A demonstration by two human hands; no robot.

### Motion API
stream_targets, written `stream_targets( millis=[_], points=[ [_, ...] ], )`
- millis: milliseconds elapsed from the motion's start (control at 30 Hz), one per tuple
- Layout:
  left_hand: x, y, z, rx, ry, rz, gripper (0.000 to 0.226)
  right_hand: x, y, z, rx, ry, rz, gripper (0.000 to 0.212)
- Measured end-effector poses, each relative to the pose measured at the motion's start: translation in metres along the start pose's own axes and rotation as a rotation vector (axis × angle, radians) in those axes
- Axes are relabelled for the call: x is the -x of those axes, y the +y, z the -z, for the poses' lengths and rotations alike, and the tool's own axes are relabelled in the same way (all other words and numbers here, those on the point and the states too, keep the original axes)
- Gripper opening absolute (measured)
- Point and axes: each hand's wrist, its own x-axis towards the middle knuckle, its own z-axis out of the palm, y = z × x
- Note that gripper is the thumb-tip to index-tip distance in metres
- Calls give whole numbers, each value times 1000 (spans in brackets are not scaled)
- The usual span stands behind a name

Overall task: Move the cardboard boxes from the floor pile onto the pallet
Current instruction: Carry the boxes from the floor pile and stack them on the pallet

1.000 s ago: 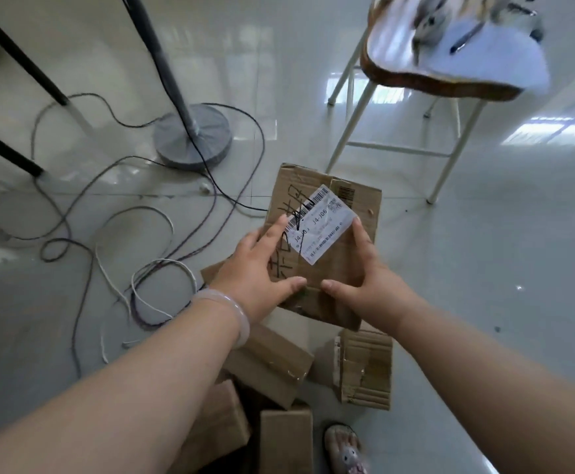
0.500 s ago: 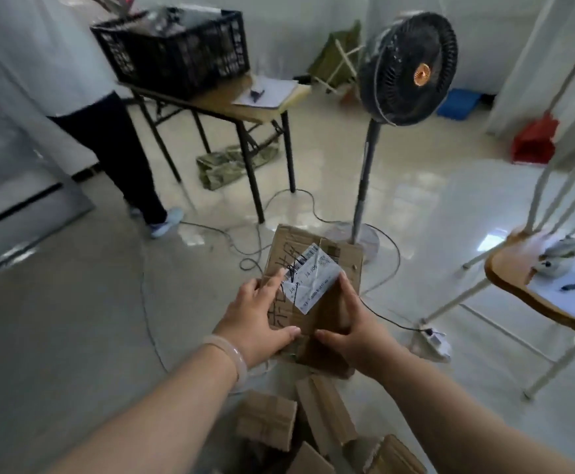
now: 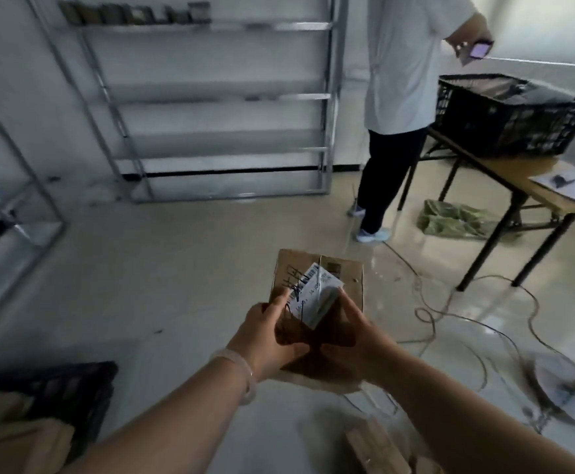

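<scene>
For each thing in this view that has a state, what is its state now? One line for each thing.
box, closed, held in the air by both hands
label, stuck on the box's top face
left hand, grips the box
right hand, grips the box
crate, upright on the table
phone, screen lit, held by another person
cables, lying loose on the floor

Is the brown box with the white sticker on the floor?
No, lifted: left hand and right hand hold the brown cardboard box above it.
</scene>
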Motion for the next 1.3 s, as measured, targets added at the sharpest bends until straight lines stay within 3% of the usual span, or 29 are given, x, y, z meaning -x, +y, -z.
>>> stream_targets(
  millis=[133,367,700,900,1067,1300],
  points=[
    [45,-94,65,82,36,82,101,-22,-74,-90,122,-119,128,91],
    [110,-237,176,122,226,214,102,-68,-207,-237,147,-291,339,94],
    [155,-358,226,279,416,462,106,-126,-309,-358,398,-536,501,104],
    [133,-411,247,292,404,648,102,-187,-342,-410,506,-697,609,105],
    [81,-443,284,395,515,727,103,-274,-389,-432,428,-807,597,106],
    [28,-489,322,498,634,853,101,-371,-458,-476,552,-947,626,109]
  ],
)
